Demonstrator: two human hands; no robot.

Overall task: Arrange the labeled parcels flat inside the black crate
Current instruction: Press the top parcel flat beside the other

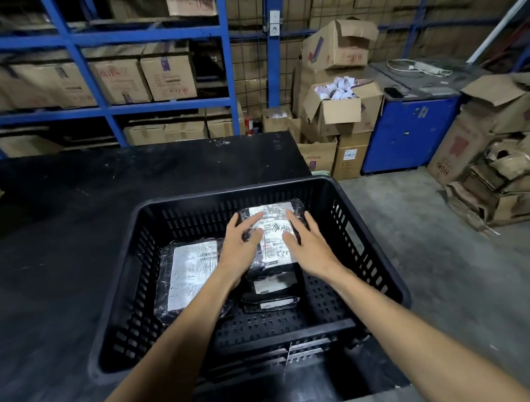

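Observation:
The black crate [376, 259] stands on a black table, with its slotted walls all in view. A black-wrapped parcel with a white label [273, 231] lies on top of a small stack at the crate's far middle. My left hand [239, 248] rests on its left edge and my right hand [311, 247] on its right edge, fingers spread flat on the wrap. Under it two more labeled parcels [269, 294] peek out toward me. Another labeled parcel [189, 276] lies flat on the crate floor at the left, partly hidden by my left forearm.
The black table [76, 224] spreads to the left and behind the crate. Blue shelving [113, 33] with cardboard boxes fills the back. Open cartons [342, 107], a blue cabinet [410, 133] and flattened cardboard [504, 191] stand on the concrete floor at the right.

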